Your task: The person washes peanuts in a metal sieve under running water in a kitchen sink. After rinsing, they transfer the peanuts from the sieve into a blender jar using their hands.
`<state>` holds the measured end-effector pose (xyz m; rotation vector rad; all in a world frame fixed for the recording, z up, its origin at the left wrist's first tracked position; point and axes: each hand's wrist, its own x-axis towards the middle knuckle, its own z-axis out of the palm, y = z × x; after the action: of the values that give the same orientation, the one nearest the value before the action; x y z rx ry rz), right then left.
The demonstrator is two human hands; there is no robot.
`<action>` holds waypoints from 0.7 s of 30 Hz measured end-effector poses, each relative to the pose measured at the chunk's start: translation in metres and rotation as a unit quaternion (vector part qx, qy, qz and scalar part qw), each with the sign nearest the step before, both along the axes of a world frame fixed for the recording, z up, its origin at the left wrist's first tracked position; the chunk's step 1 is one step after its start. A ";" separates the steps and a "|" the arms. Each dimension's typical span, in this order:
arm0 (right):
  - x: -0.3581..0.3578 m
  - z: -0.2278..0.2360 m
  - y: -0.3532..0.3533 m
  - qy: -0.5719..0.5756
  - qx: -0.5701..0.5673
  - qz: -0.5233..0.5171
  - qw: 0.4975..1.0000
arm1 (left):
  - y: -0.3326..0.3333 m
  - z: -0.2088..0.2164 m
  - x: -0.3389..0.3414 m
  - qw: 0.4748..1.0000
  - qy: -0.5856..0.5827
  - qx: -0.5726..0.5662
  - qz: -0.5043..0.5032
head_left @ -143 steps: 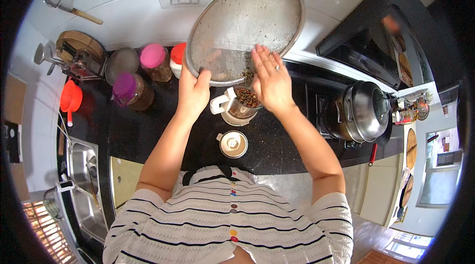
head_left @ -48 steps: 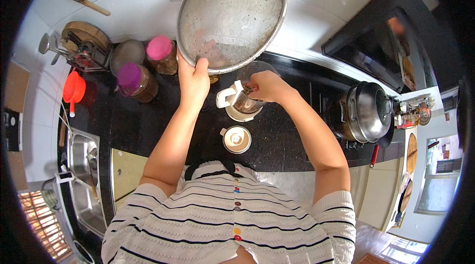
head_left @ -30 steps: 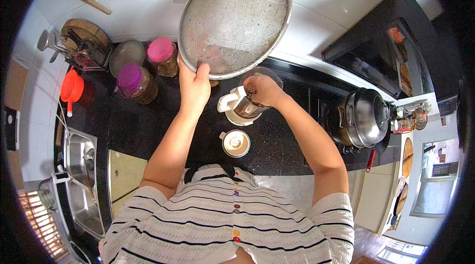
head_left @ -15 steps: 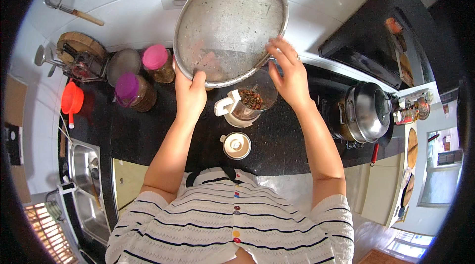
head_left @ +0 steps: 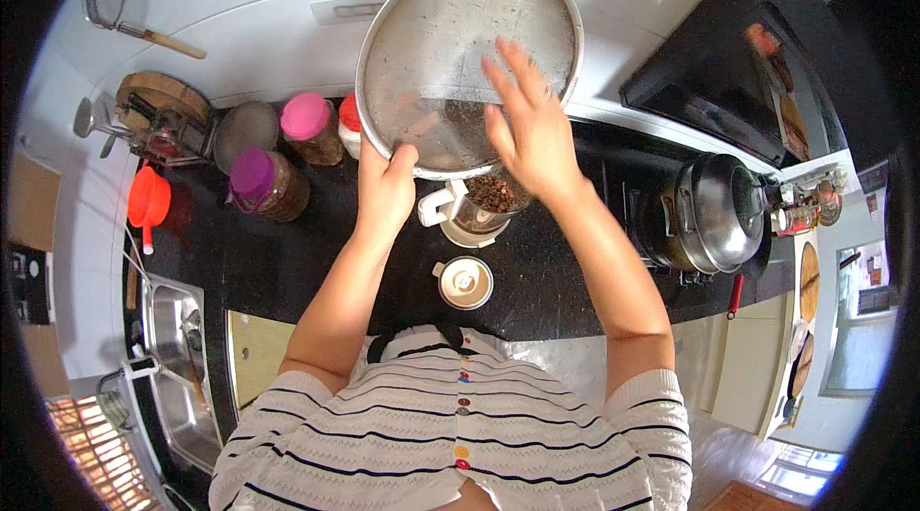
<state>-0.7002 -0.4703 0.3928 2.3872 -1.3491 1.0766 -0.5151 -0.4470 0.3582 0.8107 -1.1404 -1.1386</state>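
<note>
A round, shallow metal tray (head_left: 450, 27) with dark crumbs on it is tilted steeply, its low edge above a mixer jar. My left hand (head_left: 387, 181) grips the tray's rim at the lower left, thumb on the inside. My right hand (head_left: 539, 142) is in front of the tray's inner face, fingers spread and slightly blurred; whether they touch the metal I cannot tell. Below, the clear mixer jar (head_left: 473, 226) with a white handle holds reddish-brown dried bits, and the tray partly covers its mouth. Nearer me on the counter sits a white round cap (head_left: 466, 282).
Jars with purple (head_left: 252, 176), pink (head_left: 305, 115) and red (head_left: 349, 113) lids stand at the left back. Farther left are an orange strainer (head_left: 149, 198) and a sink (head_left: 180, 367). A lidded steel pot (head_left: 719, 214) is on the stove at right, below a dark range hood (head_left: 709, 61).
My right hand has moved from the tray's right rim in over its inner face. The tray and left hand have shifted slightly right in the picture, and more of the red-lidded jar shows.
</note>
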 end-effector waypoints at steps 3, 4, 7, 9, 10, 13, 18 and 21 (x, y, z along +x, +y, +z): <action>0.007 0.010 -0.020 -0.021 -0.036 -0.019 0.999 | 0.004 0.004 -0.011 0.999 0.025 0.021 -0.027; 0.011 0.011 -0.022 -0.037 -0.037 -0.020 0.998 | 0.004 0.002 -0.013 0.999 0.027 0.021 -0.033; 0.021 0.003 -0.020 -0.048 0.025 0.058 0.997 | 0.000 -0.005 -0.014 0.999 -0.012 -0.001 -0.032; 0.025 0.000 -0.008 -0.060 0.110 0.155 0.980 | -0.003 -0.009 -0.013 0.999 -0.023 -0.005 -0.028; 0.028 -0.002 -0.001 -0.065 0.131 0.203 0.968 | -0.007 -0.016 -0.011 1.000 -0.010 -0.020 -0.009; 0.022 -0.013 0.018 -0.038 0.142 0.246 0.958 | -0.013 -0.016 -0.005 0.999 -0.019 -0.035 -0.029; -0.009 -0.007 0.029 0.036 0.154 0.186 0.970 | -0.013 -0.007 -0.003 0.997 0.053 -0.026 -0.050; -0.003 0.005 0.024 -0.020 0.132 0.159 0.978 | -0.013 -0.013 -0.006 0.999 0.006 -0.024 -0.039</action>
<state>-0.7035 -0.4465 0.3978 2.8677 -1.2166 1.0806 -0.5213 -0.4604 0.3447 0.7271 -1.1933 -1.1743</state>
